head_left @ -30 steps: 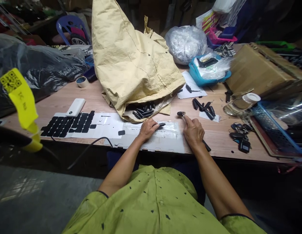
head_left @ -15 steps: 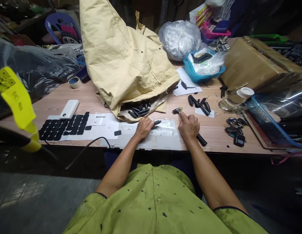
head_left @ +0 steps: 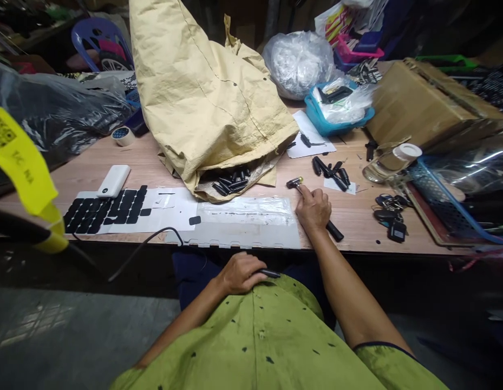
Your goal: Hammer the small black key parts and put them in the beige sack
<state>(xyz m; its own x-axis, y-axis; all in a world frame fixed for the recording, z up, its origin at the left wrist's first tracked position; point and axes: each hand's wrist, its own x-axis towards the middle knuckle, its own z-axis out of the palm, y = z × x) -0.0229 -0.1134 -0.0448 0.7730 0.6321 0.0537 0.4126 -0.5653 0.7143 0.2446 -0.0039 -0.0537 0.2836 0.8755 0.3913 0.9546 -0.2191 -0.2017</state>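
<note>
My left hand is closed on a slim black tube-like piece, held over my lap just below the table edge. Part of that piece is hidden by the fingers. On the table, my right hand grips a small hammer, its head beyond my fingers and its black handle end sticking out behind. Between the hands lies a flat pad with clear film on it. Similar black pieces spill from the mouth of a large tan paper sack.
Black rounded patches on a white sheet lie left, by a white power bank and a tape roll. To the right are loose black pieces, keys, a bottle, a teal basket and a cardboard box.
My left hand has come off the pad and drawn back toward my body, carrying the black piece to my lap. My right hand stays in place with the hammer.
</note>
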